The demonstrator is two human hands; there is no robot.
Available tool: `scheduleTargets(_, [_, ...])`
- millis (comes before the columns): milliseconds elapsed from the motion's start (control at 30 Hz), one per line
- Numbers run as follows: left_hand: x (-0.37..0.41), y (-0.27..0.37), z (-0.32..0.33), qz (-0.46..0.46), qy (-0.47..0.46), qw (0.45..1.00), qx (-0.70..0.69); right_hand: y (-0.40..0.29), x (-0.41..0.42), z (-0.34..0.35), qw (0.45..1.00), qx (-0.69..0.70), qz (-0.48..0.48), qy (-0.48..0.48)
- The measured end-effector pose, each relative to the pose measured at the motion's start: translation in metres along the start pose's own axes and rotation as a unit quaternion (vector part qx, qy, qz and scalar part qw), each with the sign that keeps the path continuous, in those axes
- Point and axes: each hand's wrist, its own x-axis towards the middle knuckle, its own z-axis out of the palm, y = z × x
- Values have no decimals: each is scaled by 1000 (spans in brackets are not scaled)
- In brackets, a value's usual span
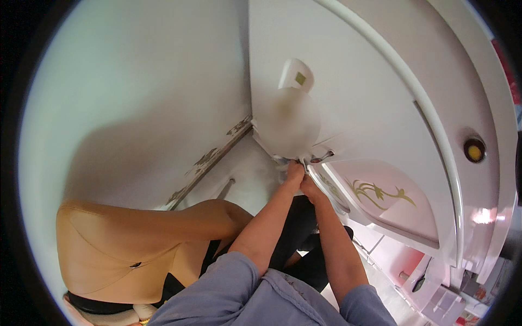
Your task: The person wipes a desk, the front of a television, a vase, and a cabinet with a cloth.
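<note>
My left hand [295, 171] and my right hand [310, 189] are close together, reaching down in front of me. A pale, thin edge or strip [305, 164] shows beside the fingertips of my left hand. Most fingers are hidden, and I cannot tell what either hand grips. Just right of them, a small metal fitting [327, 154] with a reddish part lies against white furniture. A white curved panel [383, 191] with a gold floral pattern stands beside my right hand. Directly beyond the hands, a blurred pale patch [288, 122] hides part of the white surface.
A tan padded chair [118, 248] stands at left, by a wall [134, 81] with peeling paint along its base. A white furniture rim [408, 77] curves along the right, near a round dark fitting [474, 149]. Pink-and-white shelving [412, 261] is at lower right.
</note>
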Motion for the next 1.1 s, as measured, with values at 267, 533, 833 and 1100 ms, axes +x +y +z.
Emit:
scheduleTargets(267, [-38,-22,38,29,-49,972,226,94,-2,-33,959,-272,78,-11])
scheduleTargets(533, [-80,-50,53,32,-146,969,197,121,-64,-46,948,-238,144,152])
scheduleTargets(833, [-174,59,41,85,-246,965,-26,-52,-187,-40,877,-54,-153,453])
scheduleTargets(1100, [-270,151,65,351,-310,880,-80,-151,-258,-60,788,-15,-313,529])
